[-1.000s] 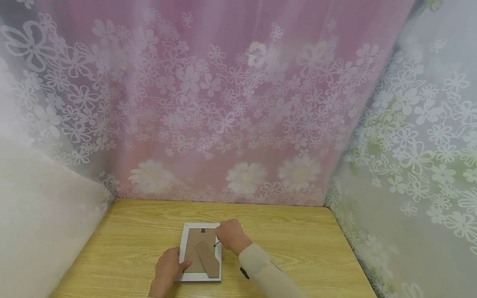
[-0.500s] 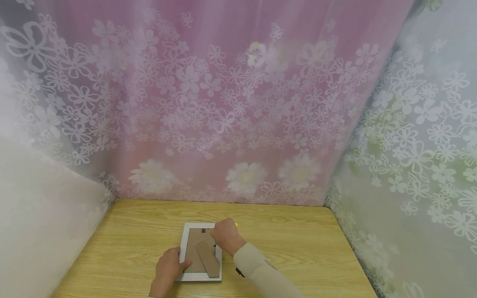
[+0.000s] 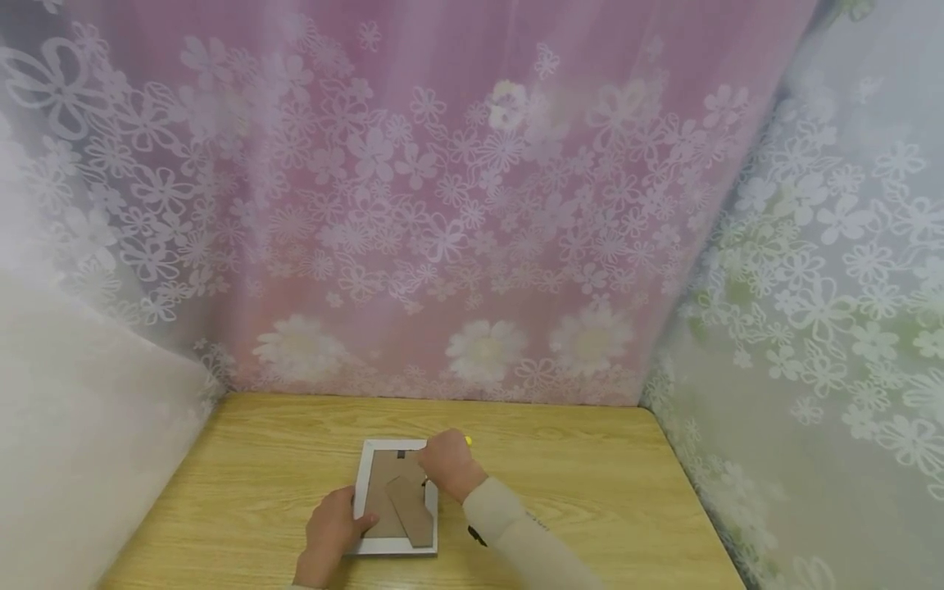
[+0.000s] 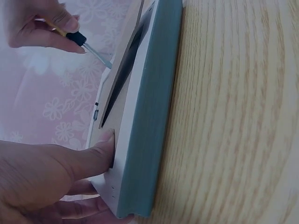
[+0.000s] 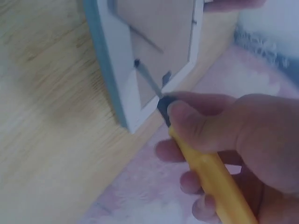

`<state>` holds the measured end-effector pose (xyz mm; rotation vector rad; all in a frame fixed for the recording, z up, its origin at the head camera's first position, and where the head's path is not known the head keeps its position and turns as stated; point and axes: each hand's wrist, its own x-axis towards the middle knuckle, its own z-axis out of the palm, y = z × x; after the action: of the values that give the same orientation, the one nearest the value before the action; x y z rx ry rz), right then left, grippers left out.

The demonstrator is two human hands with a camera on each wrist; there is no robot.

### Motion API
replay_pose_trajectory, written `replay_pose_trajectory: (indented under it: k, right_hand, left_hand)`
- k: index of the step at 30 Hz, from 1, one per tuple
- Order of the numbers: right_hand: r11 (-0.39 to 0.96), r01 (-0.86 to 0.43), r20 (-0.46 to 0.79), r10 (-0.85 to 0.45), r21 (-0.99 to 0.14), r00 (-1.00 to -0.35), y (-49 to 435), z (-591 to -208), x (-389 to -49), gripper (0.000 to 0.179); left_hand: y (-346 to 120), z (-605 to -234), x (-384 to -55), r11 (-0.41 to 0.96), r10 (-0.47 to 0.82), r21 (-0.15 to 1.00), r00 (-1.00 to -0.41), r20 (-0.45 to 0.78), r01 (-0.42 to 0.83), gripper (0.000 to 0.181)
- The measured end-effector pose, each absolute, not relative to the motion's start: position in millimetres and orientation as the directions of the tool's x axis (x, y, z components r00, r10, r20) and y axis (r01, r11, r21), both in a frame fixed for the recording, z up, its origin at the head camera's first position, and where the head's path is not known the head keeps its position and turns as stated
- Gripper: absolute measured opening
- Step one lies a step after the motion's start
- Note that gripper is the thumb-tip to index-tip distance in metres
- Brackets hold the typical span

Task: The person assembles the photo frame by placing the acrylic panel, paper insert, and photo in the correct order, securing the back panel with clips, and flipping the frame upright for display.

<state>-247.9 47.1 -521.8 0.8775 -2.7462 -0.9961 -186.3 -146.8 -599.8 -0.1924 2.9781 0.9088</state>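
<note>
A white picture frame [image 3: 391,546] lies face down on the wooden table, its brown backing board [image 3: 379,500] and angled stand leg [image 3: 410,512] showing. My left hand [image 3: 332,524] grips the left side near the bottom corner, thumb on the backing and fingers around the outer edge, as the left wrist view also shows. In my right hand [image 3: 451,465] is a screwdriver with a yellow handle [image 5: 205,168] and black collar. Its tip is right at a small dark tab [image 5: 137,63] on the frame's inner right edge. From the head view, the hand hides most of the tool.
The wood-grain table [image 3: 575,483] extends around the frame on both sides. Flowered curtains, pink at the back [image 3: 442,205] and pale at the right [image 3: 826,369], enclose it, with a plain whitish sheet [image 3: 81,426] at the left.
My right hand has shifted slightly left over the frame's right edge and turned, now covering the screwdriver's shaft in the head view. My left hand and the frame stay nearly in place.
</note>
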Motion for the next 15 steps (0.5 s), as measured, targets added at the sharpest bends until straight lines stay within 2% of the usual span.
replay_pose_trajectory:
  k: [8, 15]
  right_hand:
    - [0.781, -0.534, -0.12, -0.526, 0.325, -0.842, 74.8, -520.2, -265.2, 0.009]
    - [0.83, -0.523, -0.062, -0.522, 0.193, -0.851, 79.5, -520.5, -272.6, 0.021]
  left_hand:
    - [-148.0, -602.4, -187.5, 0.823, -0.117, 0.556, -0.993, -0.034, -0.116, 0.053]
    - [-146.4, -601.2, -185.7, 0.82, -0.115, 0.562, -0.993, -0.034, -0.114, 0.053]
